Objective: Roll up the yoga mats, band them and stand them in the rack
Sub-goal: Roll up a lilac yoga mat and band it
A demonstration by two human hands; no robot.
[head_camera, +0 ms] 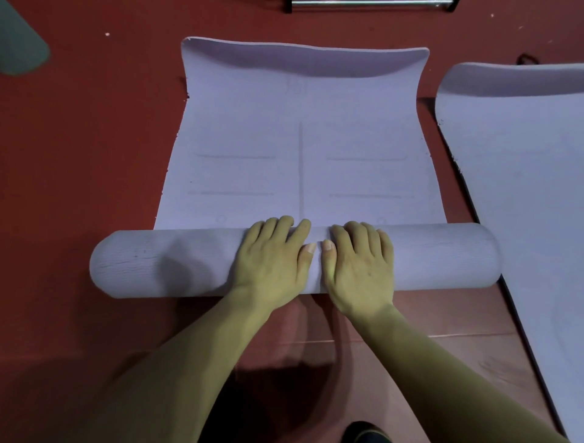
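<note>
A lavender yoga mat (300,142) lies on the red floor, its near part wound into a thick roll (158,262) lying crosswise. My left hand (271,262) and my right hand (357,265) press flat on top of the roll's middle, side by side, thumbs almost touching, fingers spread over its far side. The unrolled part stretches away from me, and its far end curls upward. A second lavender mat (531,189) lies unrolled to the right.
A metal bar of a frame or rack (369,3) shows at the top edge. A grey-green object (19,44) sits at the top left. A small dark loop (526,59) lies beyond the right mat. Something dark (363,433) is at the bottom edge.
</note>
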